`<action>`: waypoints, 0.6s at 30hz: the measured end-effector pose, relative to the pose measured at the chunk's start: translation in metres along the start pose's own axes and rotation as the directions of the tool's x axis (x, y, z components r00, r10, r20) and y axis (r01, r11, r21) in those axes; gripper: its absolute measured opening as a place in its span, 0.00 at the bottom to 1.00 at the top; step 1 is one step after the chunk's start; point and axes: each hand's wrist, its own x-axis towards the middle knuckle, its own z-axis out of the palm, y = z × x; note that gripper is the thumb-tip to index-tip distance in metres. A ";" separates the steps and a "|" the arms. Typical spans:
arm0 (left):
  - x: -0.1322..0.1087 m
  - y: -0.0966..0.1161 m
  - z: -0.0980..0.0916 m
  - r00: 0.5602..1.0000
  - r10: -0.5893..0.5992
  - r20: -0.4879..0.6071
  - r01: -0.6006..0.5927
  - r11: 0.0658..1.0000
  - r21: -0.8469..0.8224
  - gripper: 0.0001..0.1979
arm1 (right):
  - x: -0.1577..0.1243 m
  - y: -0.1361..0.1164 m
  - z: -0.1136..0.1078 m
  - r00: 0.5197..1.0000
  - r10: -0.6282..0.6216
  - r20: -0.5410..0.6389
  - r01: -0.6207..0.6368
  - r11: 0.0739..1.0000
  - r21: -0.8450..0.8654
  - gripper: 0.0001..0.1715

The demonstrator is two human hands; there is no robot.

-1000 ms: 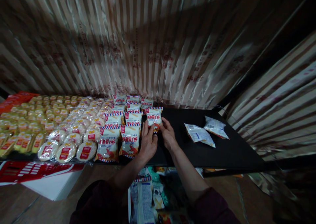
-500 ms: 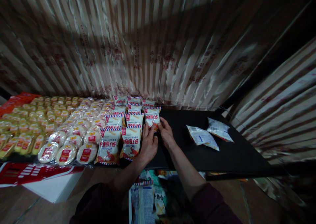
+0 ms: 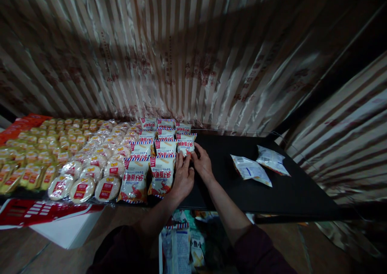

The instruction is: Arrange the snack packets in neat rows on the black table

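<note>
Between my two hands is a small white and red snack bag (image 3: 185, 142), at the right end of a row of matching bags on the black tabletop (image 3: 217, 191). My left hand (image 3: 184, 178) has its fingers closed on the bag's lower left part. At its lower right edge, my right hand (image 3: 203, 164) grips with bent fingers, the thumb close to the left fingers. The fingertips cover the bag's bottom. Left of my left hand, a front-row snack bag (image 3: 161, 175) stands beside another snack bag (image 3: 134, 179), with more bags behind them.
Two snack bags (image 3: 251, 170) lie back side up on the right. Wrapped round rice crackers (image 3: 107, 188) and yellow-wrapped snacks (image 3: 32, 175) fill the left. Below the front edge is a box of snack packets (image 3: 178, 245). A striped curtain (image 3: 181, 64) hangs behind.
The bag between my hands has settled slightly lower and back, in line with its neighbours. My hands stay on it. The view has shifted a little.
</note>
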 end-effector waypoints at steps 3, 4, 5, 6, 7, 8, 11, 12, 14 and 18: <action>0.000 -0.002 0.000 1.000 0.002 0.003 -0.002 1.000 0.005 0.29 | 0.000 -0.004 0.000 0.996 -0.087 -0.001 0.086 0.991 -0.104 0.26; 0.001 -0.002 0.000 1.000 0.003 0.005 -0.003 1.000 0.009 0.29 | 0.000 -0.006 0.000 0.995 -0.099 0.007 0.099 0.988 -0.118 0.26; 0.001 -0.002 0.000 1.000 0.005 0.008 -0.005 1.000 0.013 0.29 | 0.000 -0.007 0.001 0.995 -0.101 0.016 0.102 0.987 -0.126 0.27; 0.001 -0.003 0.000 1.000 0.008 0.010 -0.008 1.000 0.012 0.29 | -0.001 -0.008 0.002 0.995 -0.098 0.025 0.100 0.986 -0.131 0.28; 0.001 -0.003 -0.001 1.000 0.010 0.011 -0.011 1.000 0.007 0.30 | -0.001 -0.010 0.004 0.995 -0.094 0.033 0.098 0.986 -0.136 0.28; 0.001 -0.003 -0.001 1.000 0.013 0.013 -0.013 1.000 -0.003 0.30 | -0.001 -0.011 0.004 0.995 -0.095 0.037 0.099 0.985 -0.141 0.29; 0.001 -0.004 -0.001 1.000 0.018 0.018 -0.017 0.999 -0.042 0.32 | 0.000 -0.014 0.006 0.991 -0.124 0.048 0.130 0.978 -0.161 0.28; 0.000 -0.004 -0.001 1.000 0.024 0.019 -0.023 0.998 -0.053 0.32 | 0.001 -0.015 0.006 0.989 -0.138 0.057 0.146 0.974 -0.175 0.28; 0.000 -0.004 -0.002 0.999 0.037 0.016 -0.036 0.997 -0.072 0.34 | 0.002 -0.016 0.007 0.982 -0.168 0.086 0.182 0.961 -0.209 0.29; -0.001 -0.003 -0.002 1.000 0.003 0.017 -0.001 0.993 -0.117 0.36 | 0.002 -0.017 0.009 0.972 -0.195 0.130 0.223 0.942 -0.252 0.30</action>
